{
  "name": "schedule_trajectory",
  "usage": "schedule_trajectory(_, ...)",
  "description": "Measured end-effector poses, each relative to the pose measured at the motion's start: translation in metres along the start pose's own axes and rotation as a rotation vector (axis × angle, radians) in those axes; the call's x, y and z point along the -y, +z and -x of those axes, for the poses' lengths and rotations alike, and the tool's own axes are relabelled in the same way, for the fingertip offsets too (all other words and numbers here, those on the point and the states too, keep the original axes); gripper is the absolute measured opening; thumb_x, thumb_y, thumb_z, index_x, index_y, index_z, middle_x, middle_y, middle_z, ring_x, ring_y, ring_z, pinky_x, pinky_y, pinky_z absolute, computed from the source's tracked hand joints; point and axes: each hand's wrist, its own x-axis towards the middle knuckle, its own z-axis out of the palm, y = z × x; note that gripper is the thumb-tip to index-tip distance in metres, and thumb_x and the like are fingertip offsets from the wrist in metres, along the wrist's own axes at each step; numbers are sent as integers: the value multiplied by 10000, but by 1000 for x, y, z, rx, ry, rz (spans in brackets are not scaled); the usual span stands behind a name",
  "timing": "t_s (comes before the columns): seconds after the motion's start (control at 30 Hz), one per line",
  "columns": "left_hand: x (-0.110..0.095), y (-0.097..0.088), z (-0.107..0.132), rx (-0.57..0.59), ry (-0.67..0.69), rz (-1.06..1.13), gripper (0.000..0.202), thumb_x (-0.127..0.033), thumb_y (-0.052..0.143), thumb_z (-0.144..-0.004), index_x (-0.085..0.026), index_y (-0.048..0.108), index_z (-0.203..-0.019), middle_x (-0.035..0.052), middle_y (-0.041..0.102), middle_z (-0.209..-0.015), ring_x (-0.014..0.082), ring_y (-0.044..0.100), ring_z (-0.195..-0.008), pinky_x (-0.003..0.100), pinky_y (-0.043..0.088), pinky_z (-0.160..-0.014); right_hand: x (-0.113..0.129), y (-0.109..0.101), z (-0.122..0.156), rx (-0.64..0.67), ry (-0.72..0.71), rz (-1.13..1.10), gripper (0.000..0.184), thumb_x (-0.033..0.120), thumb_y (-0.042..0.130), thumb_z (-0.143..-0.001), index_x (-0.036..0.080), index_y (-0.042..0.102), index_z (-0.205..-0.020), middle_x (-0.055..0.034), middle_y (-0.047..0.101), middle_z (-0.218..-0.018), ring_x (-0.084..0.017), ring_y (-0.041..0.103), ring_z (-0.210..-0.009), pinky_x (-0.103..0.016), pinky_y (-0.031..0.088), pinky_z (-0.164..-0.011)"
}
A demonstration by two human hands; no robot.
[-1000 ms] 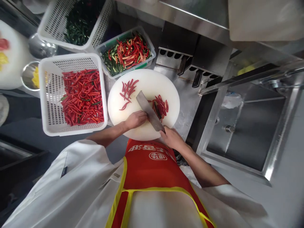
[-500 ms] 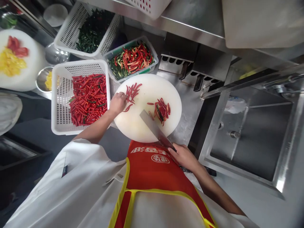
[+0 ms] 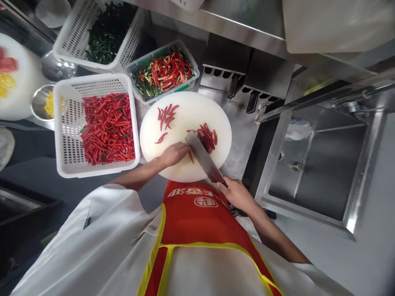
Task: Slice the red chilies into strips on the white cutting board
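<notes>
On a round white cutting board (image 3: 179, 98), my left hand (image 3: 175, 154) is closed on a red chili pepper (image 3: 191, 156), whose tip sticks out beyond the fingers. My right hand (image 3: 237, 192) grips the handle of a cleaver (image 3: 204, 158) at the board's near right. The blade slants up and left, its far end close to my left fingertips. Behind the blade lies a pile of cut red chili pieces (image 3: 210, 137), partly covered by it. Several whole red chilies (image 3: 167, 116) rest at the board's far left, with one or two apart, nearer to me.
Left of the board stands a white basket (image 3: 64, 144) of red chilies. Beyond are a tub (image 3: 148, 100) of cut red and green peppers and a basket (image 3: 70, 37) of green ones. Knife holders (image 3: 212, 78) stand behind, and a steel sink (image 3: 317, 176) is at right.
My left hand has moved right from the whole chilies toward the blade, bringing one chili along. The cleaver has shifted slightly and now overlaps the cut pile. The view has shifted a little.
</notes>
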Motion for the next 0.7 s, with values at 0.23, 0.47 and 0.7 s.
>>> schedule_trajectory(0.23,1,6,-6,-39,-4,1,288,-215,389,-986,-157,667,-1037,102,658,-1113,195,630,-948,337,548,-811,4,-5,4,1,18,16,280,380,413,-975,219,505,-765,-24,611,-655,-202,604,-662,-277,307,-586)
schedule_trajectory(0.47,4,14,-5,-49,-5,15,241,-190,413,-969,-159,652,-983,94,661,-1038,177,632,-849,313,544,-740,4,-18,19,87,18,0,261,363,385,-992,212,537,-844,-43,666,-745,-218,646,-746,-281,344,-633)
schedule_trajectory(0.7,7,15,-4,-46,41,36,236,-186,417,-966,-158,650,-988,98,662,-1048,189,628,-942,325,551,-806,25,7,-42,-28,10,59,203,287,421,-985,168,581,-947,-103,693,-868,-226,644,-811,-286,370,-679)
